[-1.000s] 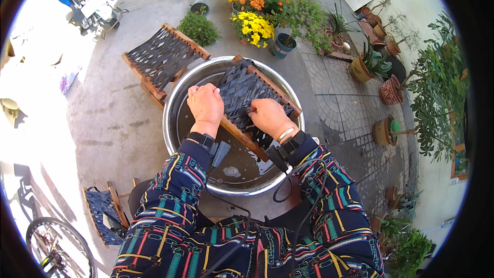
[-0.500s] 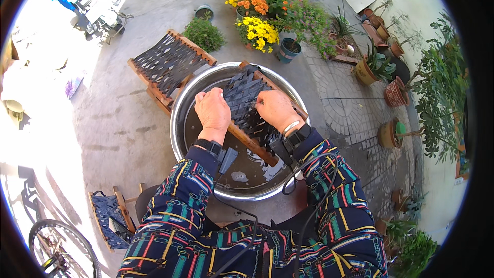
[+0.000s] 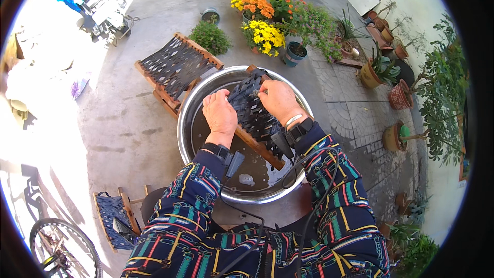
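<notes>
A stool with a wooden frame and a seat of woven black straps [image 3: 249,111] rests tilted in a wide metal basin [image 3: 183,136] holding murky water. My left hand [image 3: 221,115] is closed at the stool's left edge, by its wooden rail [image 3: 260,148]; the fingertips are partly hidden. Over the far part of the woven seat, my right hand [image 3: 280,101] is closed in a pinch. A small greyish bit shows at its fingertips, too small to name. Both wrists wear black straps with devices, and a cable runs from them.
Another woven stool [image 3: 177,64] stands beyond the basin's left rim. A smaller woven seat [image 3: 114,219] and a bicycle wheel [image 3: 64,252] are at the lower left. Potted flowers [image 3: 265,36] stand ahead, with more pots [image 3: 395,136] along the right wall.
My right hand has moved a little farther away across the woven seat. The left hand keeps its place at the stool's edge. The whole view has shifted slightly.
</notes>
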The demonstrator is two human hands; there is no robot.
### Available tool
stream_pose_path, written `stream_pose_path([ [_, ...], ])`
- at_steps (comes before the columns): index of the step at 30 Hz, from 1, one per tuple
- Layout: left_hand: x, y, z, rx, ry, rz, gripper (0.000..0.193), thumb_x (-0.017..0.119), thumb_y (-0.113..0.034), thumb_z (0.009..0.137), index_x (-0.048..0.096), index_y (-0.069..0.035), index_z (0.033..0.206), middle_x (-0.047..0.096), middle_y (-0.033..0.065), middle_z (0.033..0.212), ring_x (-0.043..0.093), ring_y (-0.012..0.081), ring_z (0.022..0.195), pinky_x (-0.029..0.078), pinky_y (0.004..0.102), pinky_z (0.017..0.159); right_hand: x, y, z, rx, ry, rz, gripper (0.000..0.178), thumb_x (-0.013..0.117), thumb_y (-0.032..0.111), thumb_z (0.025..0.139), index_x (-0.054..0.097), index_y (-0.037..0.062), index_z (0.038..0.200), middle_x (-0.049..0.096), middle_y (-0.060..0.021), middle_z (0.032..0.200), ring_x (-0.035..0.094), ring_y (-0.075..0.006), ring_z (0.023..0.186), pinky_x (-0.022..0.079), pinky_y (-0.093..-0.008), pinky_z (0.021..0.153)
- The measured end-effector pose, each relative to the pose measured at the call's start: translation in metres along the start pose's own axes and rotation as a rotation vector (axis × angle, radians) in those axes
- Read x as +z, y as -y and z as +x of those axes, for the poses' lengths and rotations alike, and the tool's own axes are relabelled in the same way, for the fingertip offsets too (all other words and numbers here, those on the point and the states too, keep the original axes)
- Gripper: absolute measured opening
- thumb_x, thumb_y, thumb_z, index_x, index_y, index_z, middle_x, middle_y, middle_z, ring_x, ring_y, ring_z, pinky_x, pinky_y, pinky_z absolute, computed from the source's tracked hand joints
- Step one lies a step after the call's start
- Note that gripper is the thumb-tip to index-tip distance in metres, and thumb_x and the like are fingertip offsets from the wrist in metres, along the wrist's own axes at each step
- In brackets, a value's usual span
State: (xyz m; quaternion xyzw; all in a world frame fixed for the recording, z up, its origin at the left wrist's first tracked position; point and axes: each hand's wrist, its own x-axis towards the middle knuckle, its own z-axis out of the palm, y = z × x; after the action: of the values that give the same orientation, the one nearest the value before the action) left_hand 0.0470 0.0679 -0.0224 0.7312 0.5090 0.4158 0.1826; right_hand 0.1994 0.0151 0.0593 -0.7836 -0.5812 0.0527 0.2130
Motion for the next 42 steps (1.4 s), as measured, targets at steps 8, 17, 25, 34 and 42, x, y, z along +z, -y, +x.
stream_pose_path([
  [8, 0.003, 0.003, -0.003, -0.075, -0.17, -0.216, 0.031, 0.051, 0.006, 0.087, 0.058, -0.004, 0.116, 0.06, 0.0164, 0.113, 0.053, 0.0354, 0.113, 0.042, 0.0435, 0.101, 0.029, 0.005, -0.007, -0.37, 0.31, -0.102, 0.01, 0.064, 0.012, 0.084, 0.07, 0.0057, 0.09, 0.065, -0.0153, 0.091, 0.063, -0.0359, 0.095, 0.052, -0.0446, 0.087],
  [17, 0.004, 0.006, -0.005, -0.174, -0.142, -0.244, 0.031, 0.047, 0.006, 0.091, 0.057, -0.002, 0.119, 0.058, 0.0177, 0.115, 0.054, 0.0357, 0.112, 0.043, 0.0436, 0.1, 0.032, 0.017, -0.006, -0.447, 0.134, 0.086, 0.01, 0.064, 0.013, 0.083, 0.069, 0.0047, 0.087, 0.065, -0.0159, 0.09, 0.063, -0.0361, 0.095, 0.051, -0.0443, 0.085],
  [25, 0.009, 0.009, -0.007, -0.187, -0.183, -0.295, 0.035, 0.043, 0.011, 0.089, 0.057, -0.002, 0.119, 0.057, 0.0145, 0.114, 0.055, 0.0296, 0.111, 0.043, 0.0385, 0.101, 0.024, -0.008, -0.005, -0.268, 0.16, -0.322, 0.012, 0.059, 0.007, 0.084, 0.071, 0.0059, 0.086, 0.065, -0.0152, 0.089, 0.063, -0.0352, 0.096, 0.051, -0.0443, 0.086],
  [34, 0.012, 0.013, -0.008, -0.138, -0.245, -0.361, 0.031, 0.044, 0.008, 0.093, 0.057, -0.001, 0.119, 0.057, 0.0157, 0.113, 0.056, 0.0314, 0.108, 0.045, 0.0393, 0.098, 0.046, 0.023, 0.001, -0.402, 0.119, -0.093, 0.01, 0.063, 0.011, 0.084, 0.071, 0.007, 0.089, 0.065, -0.0146, 0.092, 0.062, -0.0354, 0.097, 0.051, -0.044, 0.086],
  [42, 0.014, 0.012, -0.009, -0.173, -0.216, -0.369, 0.03, 0.044, 0.008, 0.091, 0.056, -0.001, 0.117, 0.056, 0.0162, 0.111, 0.055, 0.0327, 0.106, 0.044, 0.0403, 0.096, 0.021, 0.002, 0.011, -0.295, 0.075, -0.102, 0.012, 0.064, 0.011, 0.083, 0.073, 0.0053, 0.089, 0.065, -0.0165, 0.089, 0.063, -0.0384, 0.091, 0.051, -0.0456, 0.085],
])
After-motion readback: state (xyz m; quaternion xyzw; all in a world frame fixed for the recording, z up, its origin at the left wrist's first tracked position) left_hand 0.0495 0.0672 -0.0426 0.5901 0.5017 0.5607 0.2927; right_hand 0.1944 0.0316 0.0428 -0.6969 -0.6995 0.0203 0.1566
